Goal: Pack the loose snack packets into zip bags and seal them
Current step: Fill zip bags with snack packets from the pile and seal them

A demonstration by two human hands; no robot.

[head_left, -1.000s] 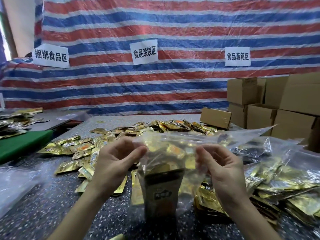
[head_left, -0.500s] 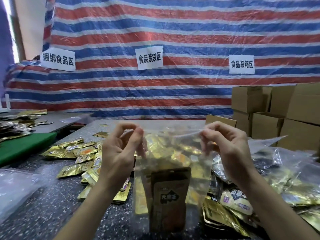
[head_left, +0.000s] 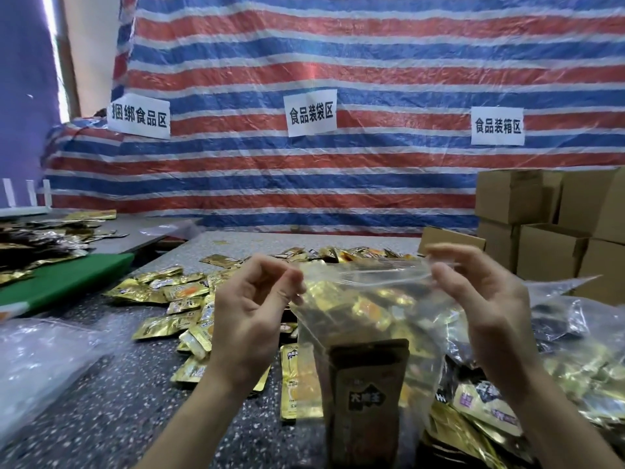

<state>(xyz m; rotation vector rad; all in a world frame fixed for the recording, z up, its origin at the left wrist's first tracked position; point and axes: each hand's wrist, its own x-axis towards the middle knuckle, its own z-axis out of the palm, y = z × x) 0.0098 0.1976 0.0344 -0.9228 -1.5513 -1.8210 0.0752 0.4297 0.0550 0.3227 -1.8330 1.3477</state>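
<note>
Clear glossy plastic zip bag [head_left: 368, 319]; shiny gold foil packets [head_left: 159, 292]; speckled stone-like table [head_left: 111, 394]; matt cardboard boxes [head_left: 548, 255].

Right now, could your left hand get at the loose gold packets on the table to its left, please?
Probably, once freed: the left hand pinches the top corner of the zip bag and must let go first. The packets lie uncovered on the table beside it.

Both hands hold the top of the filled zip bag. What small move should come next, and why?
Probably pinch along the zip strip from the left hand toward the right hand to seal it. The zip bag already holds gold snack packets, and each hand pinches one end of its top edge, stretched taut.
</note>
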